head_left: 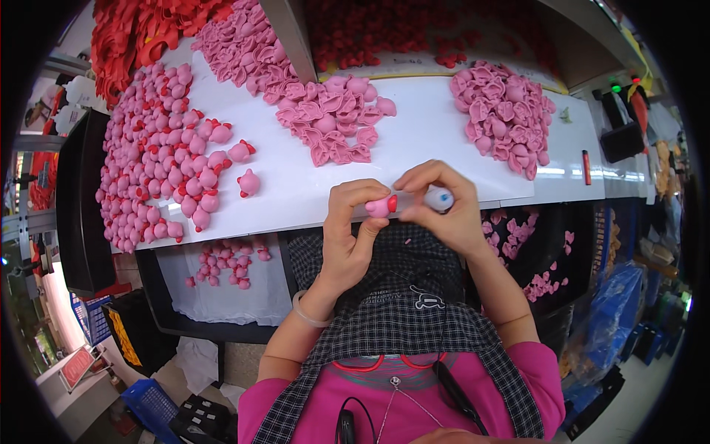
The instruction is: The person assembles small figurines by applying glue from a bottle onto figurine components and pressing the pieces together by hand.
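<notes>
My left hand [350,231] pinches a small pink toy figure [376,208] with a red piece at its right end, between thumb and fingers. It is held just above the table's front edge. My right hand [460,218] is curled close by on the right, thumb and forefinger near the red piece; I cannot tell whether they touch it. Tucked within its fingers is a white bottle-like thing [438,198] with a blue spot on its end. On the white table [281,177], a single pink figure with red parts [248,183] sits left of my hands.
A large spread of pink-and-red figures [163,155] covers the table's left. Thin pink pieces lie in heaps at the middle [333,118] and right [503,115]. Red pieces [140,37] pile up at the far left. A red pen-like stick [586,168] lies right. Below are a lined tray [222,296] and dark bin [555,255].
</notes>
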`<action>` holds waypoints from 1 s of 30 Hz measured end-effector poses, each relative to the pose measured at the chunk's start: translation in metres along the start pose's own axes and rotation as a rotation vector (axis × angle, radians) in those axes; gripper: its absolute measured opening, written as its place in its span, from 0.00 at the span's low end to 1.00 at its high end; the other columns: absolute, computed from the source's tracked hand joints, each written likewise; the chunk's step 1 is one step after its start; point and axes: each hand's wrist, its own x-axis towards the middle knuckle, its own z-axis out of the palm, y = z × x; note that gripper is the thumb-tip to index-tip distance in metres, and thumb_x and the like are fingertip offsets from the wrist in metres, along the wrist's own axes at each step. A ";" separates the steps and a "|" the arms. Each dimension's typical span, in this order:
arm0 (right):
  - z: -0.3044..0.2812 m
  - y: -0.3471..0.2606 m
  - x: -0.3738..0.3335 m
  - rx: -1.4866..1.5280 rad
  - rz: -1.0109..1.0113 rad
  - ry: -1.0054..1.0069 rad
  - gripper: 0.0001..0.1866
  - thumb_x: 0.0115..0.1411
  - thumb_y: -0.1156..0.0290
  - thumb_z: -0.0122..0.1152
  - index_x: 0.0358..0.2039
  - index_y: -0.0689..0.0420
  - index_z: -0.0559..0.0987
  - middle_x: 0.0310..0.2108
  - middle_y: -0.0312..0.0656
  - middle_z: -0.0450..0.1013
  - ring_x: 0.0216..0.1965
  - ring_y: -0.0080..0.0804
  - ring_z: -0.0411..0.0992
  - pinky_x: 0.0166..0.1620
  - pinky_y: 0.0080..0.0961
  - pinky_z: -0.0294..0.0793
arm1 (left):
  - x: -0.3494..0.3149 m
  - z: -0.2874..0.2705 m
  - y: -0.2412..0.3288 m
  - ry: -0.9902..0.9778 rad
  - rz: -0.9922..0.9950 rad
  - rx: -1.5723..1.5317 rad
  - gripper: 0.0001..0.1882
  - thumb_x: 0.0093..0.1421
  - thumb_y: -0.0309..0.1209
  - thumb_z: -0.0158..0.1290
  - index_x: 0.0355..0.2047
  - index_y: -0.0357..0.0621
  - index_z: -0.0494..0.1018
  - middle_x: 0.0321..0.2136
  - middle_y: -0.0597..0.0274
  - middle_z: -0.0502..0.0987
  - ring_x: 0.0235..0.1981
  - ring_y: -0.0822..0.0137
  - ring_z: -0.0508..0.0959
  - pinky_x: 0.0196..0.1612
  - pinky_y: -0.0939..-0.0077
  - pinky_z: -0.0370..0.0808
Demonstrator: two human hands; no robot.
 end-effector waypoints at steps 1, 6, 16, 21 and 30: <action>0.003 -0.001 -0.001 -0.003 -0.002 0.004 0.11 0.55 0.80 0.70 0.36 0.61 0.77 0.39 0.42 0.78 0.35 0.18 0.72 0.41 0.17 0.71 | 0.000 0.000 0.001 0.004 0.011 0.033 0.13 0.62 0.27 0.58 0.47 0.42 0.74 0.45 0.56 0.76 0.48 0.60 0.74 0.53 0.69 0.69; 0.014 0.005 -0.007 0.106 0.110 -0.011 0.13 0.55 0.76 0.71 0.41 0.61 0.79 0.42 0.38 0.79 0.32 0.14 0.70 0.36 0.14 0.70 | 0.004 -0.004 0.006 0.022 0.100 0.167 0.15 0.57 0.23 0.60 0.45 0.43 0.75 0.44 0.59 0.77 0.46 0.59 0.74 0.51 0.69 0.70; 0.023 0.006 -0.006 0.188 0.059 0.005 0.16 0.55 0.78 0.71 0.44 0.62 0.79 0.51 0.49 0.76 0.36 0.17 0.72 0.41 0.17 0.73 | -0.001 -0.003 -0.005 0.085 0.096 0.041 0.16 0.60 0.29 0.61 0.48 0.45 0.72 0.45 0.60 0.76 0.46 0.64 0.73 0.54 0.68 0.67; 0.000 0.004 0.021 0.043 -0.095 0.067 0.15 0.56 0.69 0.69 0.42 0.62 0.79 0.52 0.47 0.75 0.28 0.16 0.68 0.31 0.12 0.68 | 0.003 -0.007 -0.009 0.062 -0.282 -0.823 0.22 0.65 0.41 0.57 0.55 0.48 0.64 0.46 0.66 0.69 0.47 0.70 0.69 0.57 0.69 0.63; -0.043 0.032 0.072 -0.247 -0.133 0.265 0.07 0.59 0.75 0.65 0.37 0.63 0.79 0.42 0.40 0.78 0.34 0.21 0.72 0.36 0.21 0.73 | 0.005 -0.032 -0.020 0.159 -0.357 -1.023 0.27 0.64 0.35 0.58 0.60 0.51 0.62 0.55 0.68 0.67 0.49 0.72 0.69 0.59 0.69 0.65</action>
